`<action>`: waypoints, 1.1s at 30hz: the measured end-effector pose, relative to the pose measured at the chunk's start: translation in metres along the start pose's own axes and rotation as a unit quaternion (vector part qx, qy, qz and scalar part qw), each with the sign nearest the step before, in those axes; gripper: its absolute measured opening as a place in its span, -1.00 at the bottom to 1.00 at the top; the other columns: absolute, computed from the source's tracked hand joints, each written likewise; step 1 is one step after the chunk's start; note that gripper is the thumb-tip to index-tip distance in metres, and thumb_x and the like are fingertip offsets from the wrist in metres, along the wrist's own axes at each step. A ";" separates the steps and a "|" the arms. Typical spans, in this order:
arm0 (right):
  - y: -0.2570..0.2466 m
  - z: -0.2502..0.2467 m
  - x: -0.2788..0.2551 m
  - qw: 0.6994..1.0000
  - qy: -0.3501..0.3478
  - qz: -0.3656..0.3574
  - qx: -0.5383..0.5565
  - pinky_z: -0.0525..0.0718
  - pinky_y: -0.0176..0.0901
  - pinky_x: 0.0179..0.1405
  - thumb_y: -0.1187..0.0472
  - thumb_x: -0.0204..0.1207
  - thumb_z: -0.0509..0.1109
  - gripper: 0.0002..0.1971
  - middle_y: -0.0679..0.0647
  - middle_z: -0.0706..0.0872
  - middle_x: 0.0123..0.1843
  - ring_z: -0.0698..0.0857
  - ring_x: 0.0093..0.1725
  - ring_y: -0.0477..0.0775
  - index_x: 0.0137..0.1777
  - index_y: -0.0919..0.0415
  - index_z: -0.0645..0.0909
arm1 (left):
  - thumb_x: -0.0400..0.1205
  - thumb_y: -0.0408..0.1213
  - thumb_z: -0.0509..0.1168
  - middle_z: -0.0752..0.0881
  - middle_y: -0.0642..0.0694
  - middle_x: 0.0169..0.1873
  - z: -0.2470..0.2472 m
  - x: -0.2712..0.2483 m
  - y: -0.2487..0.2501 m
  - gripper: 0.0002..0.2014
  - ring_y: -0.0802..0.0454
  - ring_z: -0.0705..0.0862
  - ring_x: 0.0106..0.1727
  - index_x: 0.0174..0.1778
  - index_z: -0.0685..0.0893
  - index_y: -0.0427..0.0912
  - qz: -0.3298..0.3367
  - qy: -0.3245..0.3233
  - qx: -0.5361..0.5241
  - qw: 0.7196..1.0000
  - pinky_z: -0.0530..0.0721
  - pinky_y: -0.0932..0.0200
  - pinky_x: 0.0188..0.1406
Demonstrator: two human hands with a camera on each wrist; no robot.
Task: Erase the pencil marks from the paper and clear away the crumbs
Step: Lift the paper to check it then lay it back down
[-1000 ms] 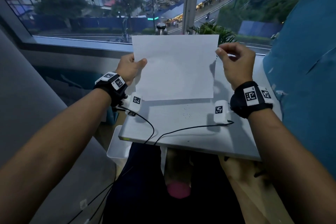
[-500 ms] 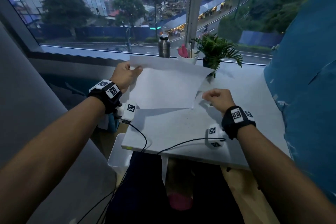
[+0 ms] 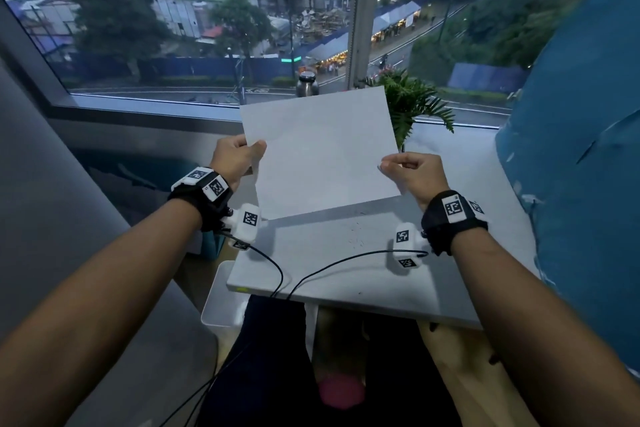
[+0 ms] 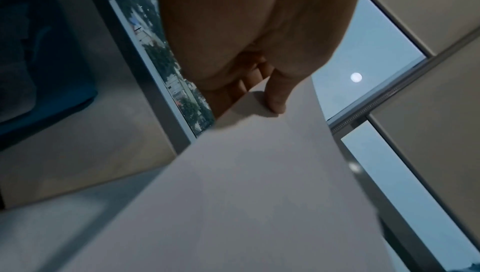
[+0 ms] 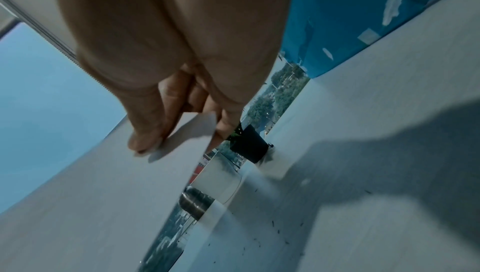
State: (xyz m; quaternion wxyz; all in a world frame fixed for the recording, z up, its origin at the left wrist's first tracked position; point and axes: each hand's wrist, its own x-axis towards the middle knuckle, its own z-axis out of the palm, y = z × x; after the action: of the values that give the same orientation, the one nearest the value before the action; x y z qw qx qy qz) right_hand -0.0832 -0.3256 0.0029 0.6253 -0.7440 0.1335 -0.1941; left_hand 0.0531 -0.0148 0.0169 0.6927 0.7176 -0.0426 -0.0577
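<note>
A blank white sheet of paper (image 3: 320, 152) is held up above the white table (image 3: 329, 263), tilted, with its lower edge near the tabletop. My left hand (image 3: 239, 158) pinches its left edge, thumb on the front; the left wrist view shows the thumb (image 4: 276, 100) pressed on the paper (image 4: 233, 194). My right hand (image 3: 410, 172) pinches the right edge; in the right wrist view the fingers (image 5: 145, 132) grip the paper (image 5: 103, 204) at a corner. Small dark eraser crumbs (image 3: 356, 236) lie scattered on the table below the sheet, and crumbs (image 5: 272, 241) show in the right wrist view too.
On the windowsill behind the paper stand a metal bottle (image 3: 307, 83) and a potted fern (image 3: 412, 104). A blue cushion (image 3: 581, 156) rises at the right. A grey sofa arm (image 3: 52, 253) flanks the left. A white tray (image 3: 221, 298) sits below the table's near left corner.
One second ago both hands held the sheet upright. Half a second ago the right hand had let go and dropped toward the table. Now it grips the right edge again and the sheet is raised.
</note>
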 end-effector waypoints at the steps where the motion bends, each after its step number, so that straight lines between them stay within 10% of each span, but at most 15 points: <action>1: -0.001 -0.002 0.000 1.000 -0.003 -0.011 -0.012 0.76 0.01 0.19 0.22 0.30 0.67 -0.82 0.19 0.86 -0.08 0.82 0.02 0.17 -0.11 0.22 0.83 | 0.64 -0.40 0.38 0.79 0.12 -0.42 -0.003 0.000 -0.001 -0.90 0.18 0.71 -0.40 -0.11 0.76 -0.13 -0.002 0.007 0.022 1.000 0.66 0.31 -0.45; 9: -0.051 -0.031 0.009 0.987 -0.060 -0.136 -0.066 0.65 0.02 -0.06 0.17 0.35 0.66 -0.81 0.16 0.83 -0.14 0.68 -0.19 0.06 -0.08 0.21 0.82 | 0.54 -0.44 0.49 0.79 -0.24 0.12 -0.017 -0.003 0.032 -0.65 -0.09 0.77 0.06 0.26 0.72 -0.21 0.017 -0.112 0.036 0.993 0.78 -0.04 0.04; 13: -0.086 -0.038 0.012 0.970 -0.139 -0.163 -0.113 0.58 -0.12 -0.09 0.24 0.37 0.63 -0.83 0.14 0.82 -0.17 0.63 -0.20 -0.03 -0.07 0.28 0.81 | 0.54 -0.26 0.53 0.76 -0.11 0.22 -0.005 -0.003 0.053 -0.49 -0.06 0.74 0.22 0.42 0.60 -0.10 0.027 -0.182 0.199 0.962 0.72 -0.02 0.17; 23: -0.153 -0.008 0.008 0.860 -0.260 -0.243 -0.365 0.55 -0.60 -0.09 0.18 0.40 0.61 -0.92 -0.14 0.84 -0.15 0.75 -0.15 -0.29 -0.11 0.05 0.83 | 0.21 0.15 0.68 -0.03 -0.02 0.74 0.069 0.001 0.104 0.37 0.00 0.01 0.73 0.74 -0.16 0.10 0.298 -0.185 0.292 0.890 0.09 -0.21 0.67; 26: -0.160 -0.004 0.009 0.825 -0.228 -0.295 -0.426 0.63 -0.31 -0.06 0.16 0.43 0.58 -0.94 -0.11 0.83 -0.14 0.73 -0.15 -0.16 -0.11 0.04 0.82 | 0.25 0.26 0.61 -0.01 -0.05 0.74 0.083 0.003 0.121 0.18 -0.06 -0.06 0.74 0.72 0.13 0.07 0.431 -0.191 0.419 0.776 -0.08 -0.51 0.59; 28: -0.163 -0.003 0.011 0.817 -0.202 -0.318 -0.436 0.68 -0.14 0.02 0.20 0.45 0.56 -0.94 -0.03 0.83 -0.12 0.72 -0.14 -0.06 -0.10 0.09 0.82 | 0.38 0.16 0.57 0.42 -0.10 0.59 0.089 0.002 0.133 -0.26 -0.07 0.26 0.66 0.48 0.58 0.04 0.457 -0.200 0.481 0.722 -0.16 -0.43 0.61; 30: -0.162 -0.002 0.014 0.821 -0.150 -0.348 -0.427 0.69 0.04 0.13 0.24 0.46 0.54 -0.95 0.10 0.81 0.00 0.73 0.00 0.09 -0.10 0.14 0.80 | 0.52 -0.05 0.52 0.76 -0.15 0.18 0.091 -0.003 0.144 -0.65 -0.17 0.63 0.33 0.17 0.77 -0.12 0.457 -0.178 0.479 0.728 0.16 -0.22 0.60; 33: -0.159 -0.002 0.015 0.823 0.000 -0.411 -0.391 0.50 0.23 0.37 0.18 0.44 0.52 -0.96 0.16 0.62 0.37 0.57 0.40 0.19 -0.13 0.10 0.76 | 0.60 -0.20 0.41 0.75 -0.16 -0.20 0.085 -0.008 0.155 -0.81 -0.19 0.69 -0.09 -0.03 0.74 -0.26 0.458 -0.108 0.423 0.774 0.60 0.03 -0.04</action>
State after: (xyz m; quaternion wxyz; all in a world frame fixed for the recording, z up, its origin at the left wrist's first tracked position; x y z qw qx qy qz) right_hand -0.0782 -0.3052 0.1612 0.1441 -0.9120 -0.1198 -0.3649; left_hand 0.0359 -0.1034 0.1694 0.2541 0.8231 -0.4609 0.2135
